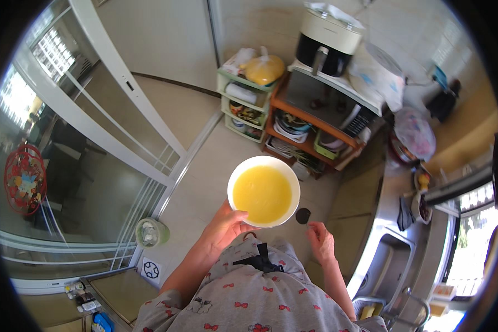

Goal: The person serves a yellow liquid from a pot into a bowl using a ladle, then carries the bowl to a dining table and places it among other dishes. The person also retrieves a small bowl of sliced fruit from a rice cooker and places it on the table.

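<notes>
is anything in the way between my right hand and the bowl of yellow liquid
Nothing visible blocks your right hand from the bowl, which your left hand holds. The dark round patch seen between them appears to be down on the floor.

1. Legibility: no words or numbers can be read anywhere in view.
2. Cream-and-black air fryer (326, 41): a short dark mark, apparently lettering, on the cream upper front; too small to read.
3. Microwave control panel (359, 120): rows of pale key markings on black; individual symbols cannot be made out.
4. Small bottles (88, 304), lower left: pale label areas; any print is unreadable.
5. White square (150, 269) near the floor's left edge: a bold black ring-shaped graphic; whether it is a sign cannot be told.
</notes>
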`<state>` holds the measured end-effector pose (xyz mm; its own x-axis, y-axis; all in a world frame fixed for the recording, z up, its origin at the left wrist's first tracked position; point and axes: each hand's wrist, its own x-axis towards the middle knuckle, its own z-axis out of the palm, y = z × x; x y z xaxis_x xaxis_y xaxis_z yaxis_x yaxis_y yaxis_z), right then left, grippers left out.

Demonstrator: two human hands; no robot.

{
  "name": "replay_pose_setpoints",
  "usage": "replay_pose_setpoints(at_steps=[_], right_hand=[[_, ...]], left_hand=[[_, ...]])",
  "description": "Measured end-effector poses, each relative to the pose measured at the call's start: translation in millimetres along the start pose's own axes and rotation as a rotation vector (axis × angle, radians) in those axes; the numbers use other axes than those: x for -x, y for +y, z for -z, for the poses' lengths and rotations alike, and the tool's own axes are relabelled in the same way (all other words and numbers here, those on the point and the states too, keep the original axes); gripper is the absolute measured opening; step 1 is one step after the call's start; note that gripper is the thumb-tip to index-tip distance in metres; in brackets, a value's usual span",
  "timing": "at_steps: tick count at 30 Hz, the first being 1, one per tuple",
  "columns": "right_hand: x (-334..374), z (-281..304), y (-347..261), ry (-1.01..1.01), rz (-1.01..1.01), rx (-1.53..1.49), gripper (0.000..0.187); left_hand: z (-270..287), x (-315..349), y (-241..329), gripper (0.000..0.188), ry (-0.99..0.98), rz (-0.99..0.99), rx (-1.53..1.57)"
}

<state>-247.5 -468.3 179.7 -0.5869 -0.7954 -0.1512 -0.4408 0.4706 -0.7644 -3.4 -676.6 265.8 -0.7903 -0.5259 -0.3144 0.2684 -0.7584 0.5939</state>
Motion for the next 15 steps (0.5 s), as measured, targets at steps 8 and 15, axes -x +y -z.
replay_pose_setpoints(at_steps=[8,15], right_hand=[[-192,-44,-64,-0.141,0.049,-0.14,0.022],[-375,-86,-200,-0.476,0.1,-0.41,0.031]], left_hand=[[53,-92,121,0.065,0.123,-0.159,0.054],[108,-183,213,0.069,0.204,-0.273,0.157]])
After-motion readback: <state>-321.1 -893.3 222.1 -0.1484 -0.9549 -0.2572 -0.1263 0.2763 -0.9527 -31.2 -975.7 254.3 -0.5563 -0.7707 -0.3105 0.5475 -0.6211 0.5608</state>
